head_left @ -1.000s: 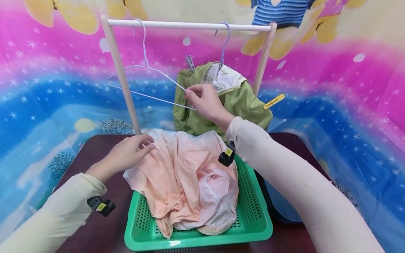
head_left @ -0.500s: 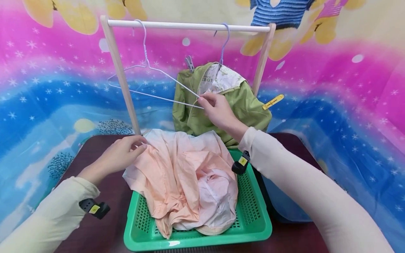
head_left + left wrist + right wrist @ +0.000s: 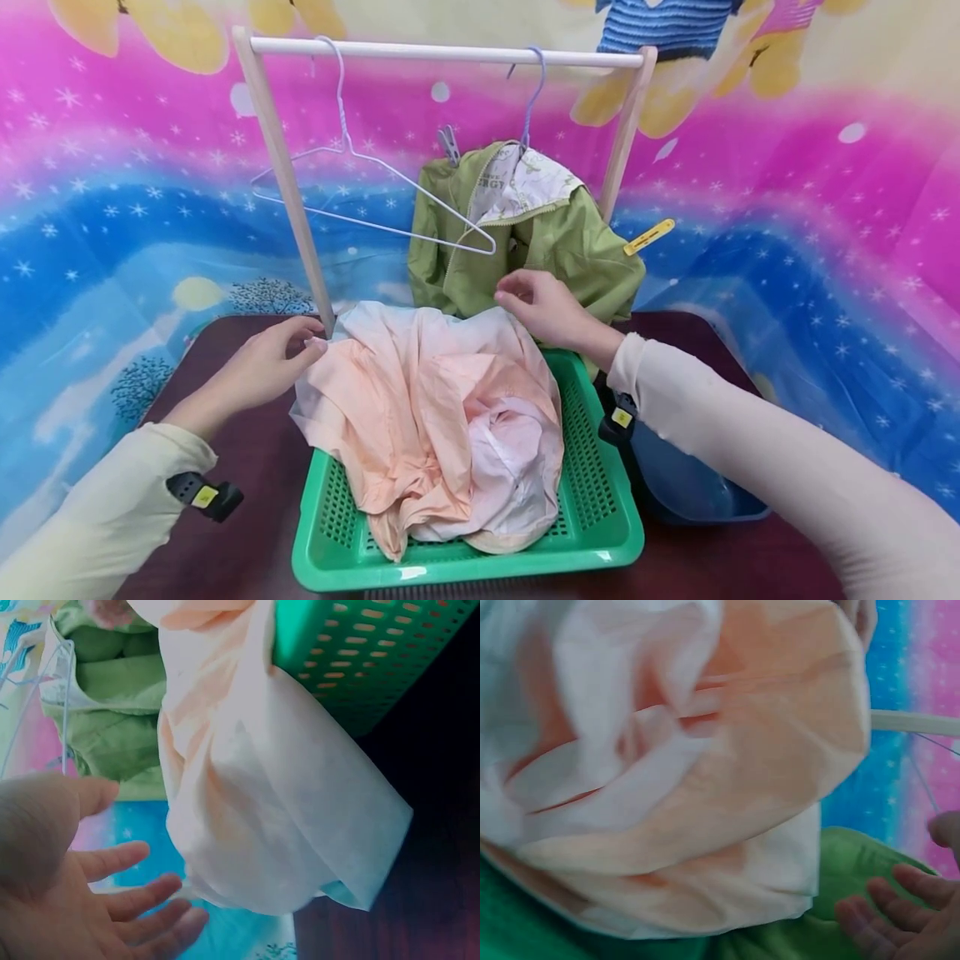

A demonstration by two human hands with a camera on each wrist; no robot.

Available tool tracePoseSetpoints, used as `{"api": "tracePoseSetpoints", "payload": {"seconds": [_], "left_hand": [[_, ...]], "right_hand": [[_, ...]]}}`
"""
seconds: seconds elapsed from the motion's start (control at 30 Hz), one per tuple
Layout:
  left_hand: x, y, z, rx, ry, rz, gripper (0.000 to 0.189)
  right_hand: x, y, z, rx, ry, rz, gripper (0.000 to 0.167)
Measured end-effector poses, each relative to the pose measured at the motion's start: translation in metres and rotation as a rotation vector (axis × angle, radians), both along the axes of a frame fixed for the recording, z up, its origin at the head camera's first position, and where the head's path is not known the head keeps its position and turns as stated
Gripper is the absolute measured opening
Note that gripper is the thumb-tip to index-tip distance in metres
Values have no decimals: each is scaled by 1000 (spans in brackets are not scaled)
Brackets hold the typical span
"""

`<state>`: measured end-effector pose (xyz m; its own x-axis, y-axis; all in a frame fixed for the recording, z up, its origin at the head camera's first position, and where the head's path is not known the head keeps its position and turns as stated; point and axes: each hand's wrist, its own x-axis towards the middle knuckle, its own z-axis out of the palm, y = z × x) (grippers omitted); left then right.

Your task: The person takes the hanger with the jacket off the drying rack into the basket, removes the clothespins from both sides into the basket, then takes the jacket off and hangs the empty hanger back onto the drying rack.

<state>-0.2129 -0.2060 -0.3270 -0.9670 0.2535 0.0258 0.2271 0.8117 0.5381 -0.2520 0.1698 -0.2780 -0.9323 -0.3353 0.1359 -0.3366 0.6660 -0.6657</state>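
Note:
My right hand [image 3: 553,310], fingers loosely bent and holding nothing, hovers in front of a green zip jacket [image 3: 577,258] and behind the basket's right side. My left hand [image 3: 258,367] is beside the left edge of a crumpled peach-and-white garment [image 3: 405,392]; in the left wrist view its fingers [image 3: 127,904] are spread and hold nothing. The garment fills a green perforated basket [image 3: 450,577] and spills over its left side. A bare white wire hanger [image 3: 397,236] hangs from the rack's rod, its right corner overlapping the jacket in the head view.
A wooden rack with a white rod [image 3: 442,52] stands behind the basket. The jacket hangs there on a purple hanger [image 3: 534,96], with a grey clothespin [image 3: 450,145] and a yellow clothespin [image 3: 649,237]. A dark blue bin [image 3: 697,483] sits right on the dark table [image 3: 247,533].
My right hand has let go of the wire hanger's right corner and moved down and right. My left hand has drifted slightly left. The hanger stays on the rod.

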Motion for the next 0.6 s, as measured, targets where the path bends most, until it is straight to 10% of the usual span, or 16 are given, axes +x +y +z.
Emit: {"api": "tracePoseSetpoints", "payload": {"seconds": [0.37,0.6], "left_hand": [[-12,-14,-23,-1,-264,-13,107],[-14,-15,-36,165,-437,-57,112]], "right_hand": [[15,22,-32,240,-56,66,55],[17,25,-46,264,-9,88,63]]}}
